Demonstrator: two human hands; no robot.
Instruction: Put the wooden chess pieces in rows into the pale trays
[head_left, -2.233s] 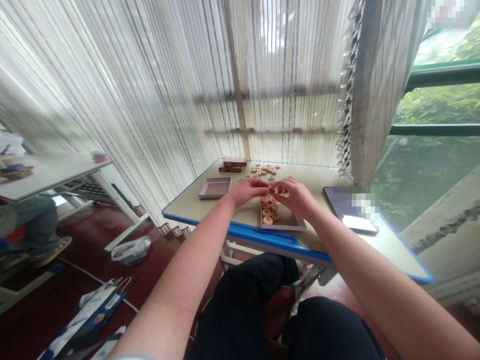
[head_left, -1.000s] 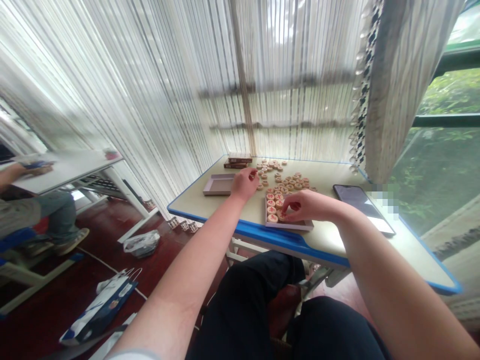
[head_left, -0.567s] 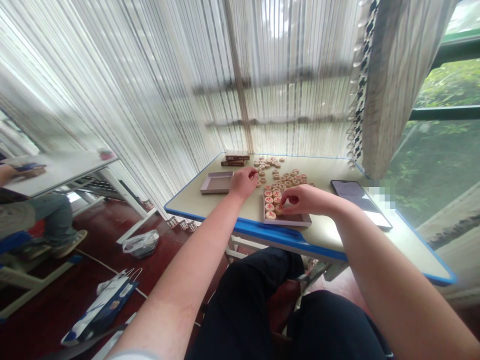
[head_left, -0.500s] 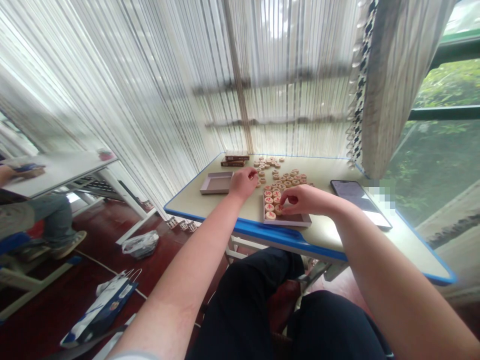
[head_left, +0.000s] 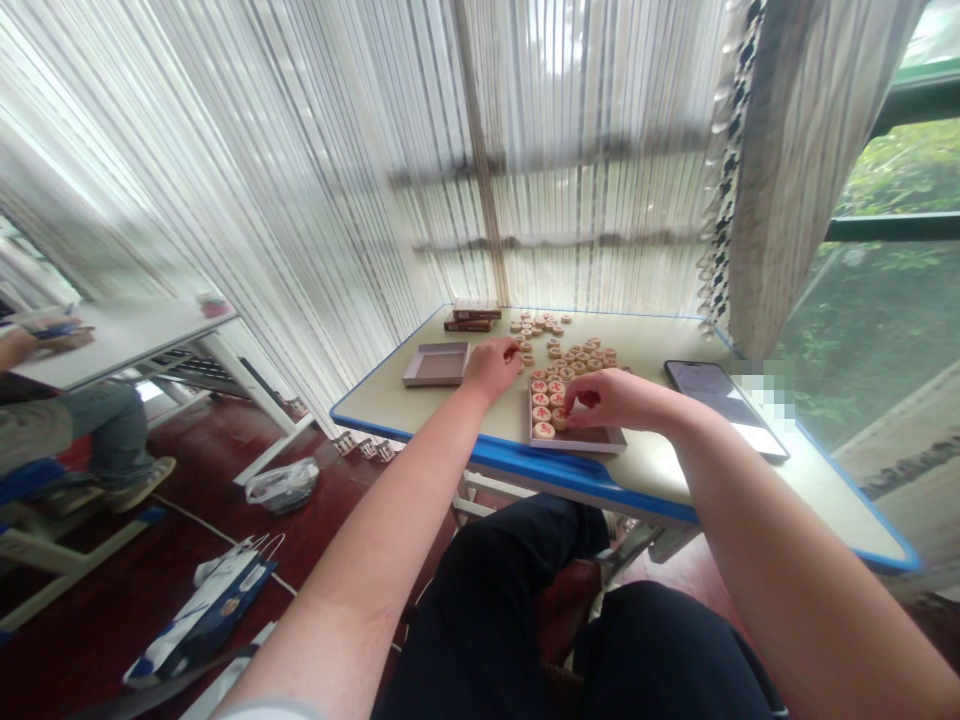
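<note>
My right hand (head_left: 596, 397) reaches into a shallow open box (head_left: 581, 447), thumb and fingertips closed on a round wooden Chinese chess piece (head_left: 560, 419) with a red character. That piece lies in the second column; the first column of red-marked pieces (head_left: 541, 414) runs along the box's left wall. My left hand (head_left: 493, 366) is above the table left of the box, fingers curled and pinched together; anything between them is hidden. Just beyond both hands, loose chess pieces (head_left: 577, 356) lie in a cluster, with a further group (head_left: 536, 324) at the back.
A second shallow tray, the box lid (head_left: 436, 364), lies left of my left hand. Small brown boxes (head_left: 472, 318) are stacked at the back left. A large phone or tablet (head_left: 724, 405) lies on the right. Another person's hand (head_left: 67, 338) shows at a table on the far left.
My left hand has shifted very slightly right, close to the loose pieces. My right hand stays on the piece in the box. The whole view has drifted a little.
</note>
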